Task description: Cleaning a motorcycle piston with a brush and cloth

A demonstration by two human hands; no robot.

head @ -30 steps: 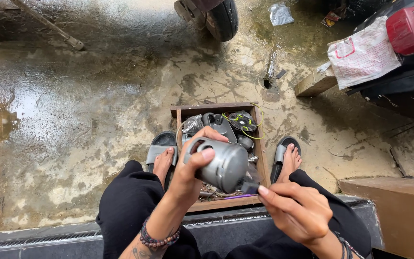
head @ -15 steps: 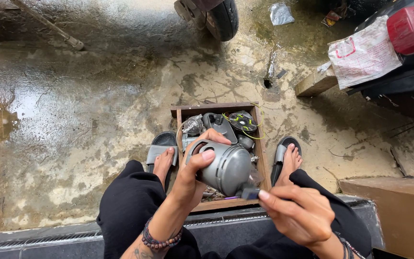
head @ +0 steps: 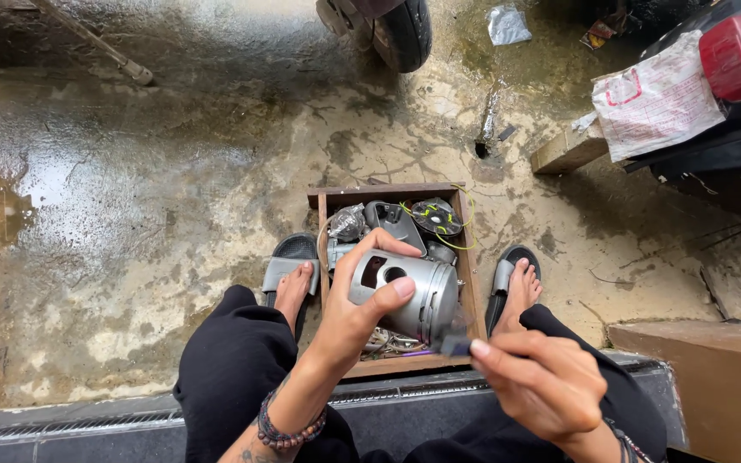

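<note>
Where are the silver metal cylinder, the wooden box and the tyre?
Silver metal cylinder (head: 418,296), head view, on its curved side.
Wooden box (head: 388,190), head view, on its far rim.
Tyre (head: 405,33), head view, on the black tread.

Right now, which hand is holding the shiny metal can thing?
The left hand. It wraps around the silver metal cylinder above the wooden box. The right hand only pinches a small dark piece at its end.

Left hand (head: 362,309) curled in a grasp, right hand (head: 538,381) pinching, fingers bent
</note>
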